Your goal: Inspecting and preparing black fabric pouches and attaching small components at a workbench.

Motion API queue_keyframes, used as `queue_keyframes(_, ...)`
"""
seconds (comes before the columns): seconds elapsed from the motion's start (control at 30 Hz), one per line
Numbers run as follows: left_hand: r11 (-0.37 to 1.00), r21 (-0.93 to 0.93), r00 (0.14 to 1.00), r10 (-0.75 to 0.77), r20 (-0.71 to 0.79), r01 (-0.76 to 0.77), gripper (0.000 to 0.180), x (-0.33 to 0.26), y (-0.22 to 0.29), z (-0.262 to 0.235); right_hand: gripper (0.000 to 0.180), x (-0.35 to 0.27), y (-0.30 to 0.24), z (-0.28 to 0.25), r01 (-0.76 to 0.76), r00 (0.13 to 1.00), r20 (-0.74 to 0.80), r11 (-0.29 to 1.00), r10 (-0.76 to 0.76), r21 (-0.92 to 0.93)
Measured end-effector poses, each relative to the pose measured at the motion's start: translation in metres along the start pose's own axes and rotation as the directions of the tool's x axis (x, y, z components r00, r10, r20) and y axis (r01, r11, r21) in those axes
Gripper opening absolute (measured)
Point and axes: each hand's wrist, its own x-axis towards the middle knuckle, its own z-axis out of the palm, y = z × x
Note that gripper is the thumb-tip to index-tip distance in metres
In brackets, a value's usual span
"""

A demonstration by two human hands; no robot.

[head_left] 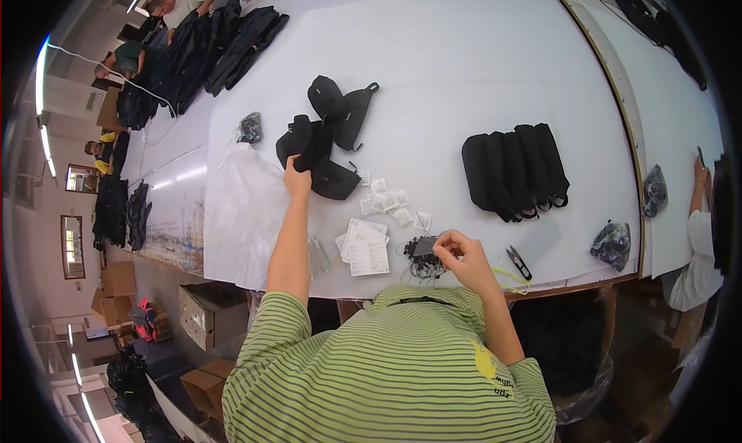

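My left hand (297, 180) is closed on a black fabric pouch (315, 140) in a loose heap at the left middle of the table. Beside it lie more black pouches, one (355, 118) with a loop at its top and another (335, 180) just right of my fingers. My right hand (464, 259) is near the table's front edge, its thumb and finger pinched on a small dark tag (424, 247). Below the tag lies a tangled pile of black strings (423, 267). Printed white cards (367, 250) and several small white sachets (384, 202) lie between my hands.
A row of black rolled pouches (515, 173) lies to the right. Thread snips (519, 263) and a bagged dark bundle (610, 244) sit near the front edge. Clear plastic bags (247, 211) spread at the left. Dark garments (239, 49) and other people are beyond.
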Motion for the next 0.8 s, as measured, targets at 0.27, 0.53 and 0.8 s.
queue_keyframes(0.27,0.747,-0.662,0.964,0.130,0.231,0.058,0.043,-0.063,0.065,-0.092,0.012,-0.020,0.002,-0.009,0.052,0.997,-0.047,0.997,-0.054,-0.051)
queue_keyframes(0.53,0.638,-0.223,0.575,0.765,0.290,-0.737,0.055,-0.119,0.112,-0.086,0.010,-0.052,0.011,-0.008,0.026,0.994,-0.105,1.000,-0.025,0.009)
queue_keyframes(0.8,0.635,-0.403,0.497,0.769,0.401,-0.658,0.025,-0.198,0.191,-0.002,0.009,-0.086,0.032,-0.029,-0.031,0.965,-0.257,0.993,0.060,0.116)
